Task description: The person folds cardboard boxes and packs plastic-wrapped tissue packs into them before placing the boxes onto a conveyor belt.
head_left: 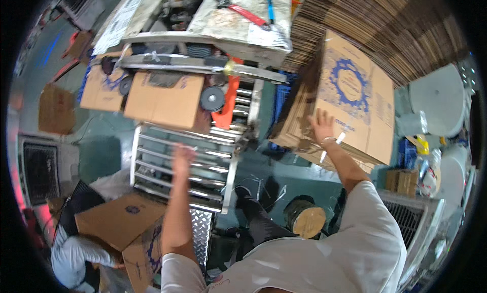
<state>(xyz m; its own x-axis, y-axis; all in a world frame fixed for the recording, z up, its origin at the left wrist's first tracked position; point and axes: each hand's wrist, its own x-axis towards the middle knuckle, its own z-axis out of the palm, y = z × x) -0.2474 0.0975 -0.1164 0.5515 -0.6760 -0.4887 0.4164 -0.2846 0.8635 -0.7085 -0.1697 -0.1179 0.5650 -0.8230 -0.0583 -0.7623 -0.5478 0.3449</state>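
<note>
My right hand (323, 126) rests with spread fingers on the top of a stack of flat, folded cardboard cartons (373, 112) printed with a blue ring pattern. A thin band circles that wrist, and a white strip (333, 147) shows beside it. Motion smears my left hand (182, 156), which is over the metal roller conveyor (147, 158), so its fingers cannot be made out. Just beyond it, a closed brown carton (165, 97) sits on the rollers under the taping machine's metal bar (177, 64), beside a black wheel (212, 98).
A red-handled tool (248, 16) and a blue one (270, 11) lie on the machine top. More flat cartons (375, 19) are piled behind. At lower left, a person's sleeve (83, 255) is by an open carton (119, 219). A round drum (309, 222) stands near my legs.
</note>
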